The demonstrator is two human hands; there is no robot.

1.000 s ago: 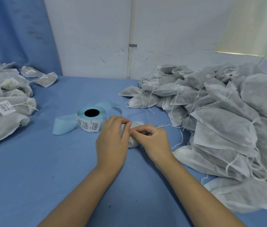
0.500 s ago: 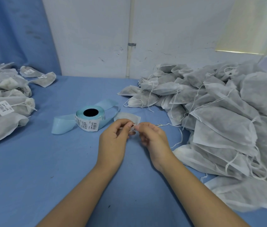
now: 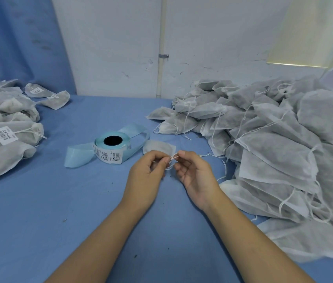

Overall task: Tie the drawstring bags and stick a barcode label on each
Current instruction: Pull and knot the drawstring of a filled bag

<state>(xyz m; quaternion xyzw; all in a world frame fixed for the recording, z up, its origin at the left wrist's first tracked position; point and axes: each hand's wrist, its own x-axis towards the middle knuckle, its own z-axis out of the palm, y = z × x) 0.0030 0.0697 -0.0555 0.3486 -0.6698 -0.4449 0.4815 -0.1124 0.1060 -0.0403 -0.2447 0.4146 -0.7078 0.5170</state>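
A small grey drawstring bag lies on the blue table just beyond my fingers. Its white drawstring runs between my two hands. My left hand pinches one end of the string and my right hand pinches the other, fingertips almost touching. A roll of barcode labels on pale blue backing stands to the left of the bag, with a loose strip of backing curling out.
A big heap of untied grey bags fills the right side. Tied, labelled bags are piled at the left edge. The blue table meets a white wall at the back.
My hands have pulled back toward me off the bag, which now lies uncovered. They hold only the drawstring, and my right palm has turned upward.
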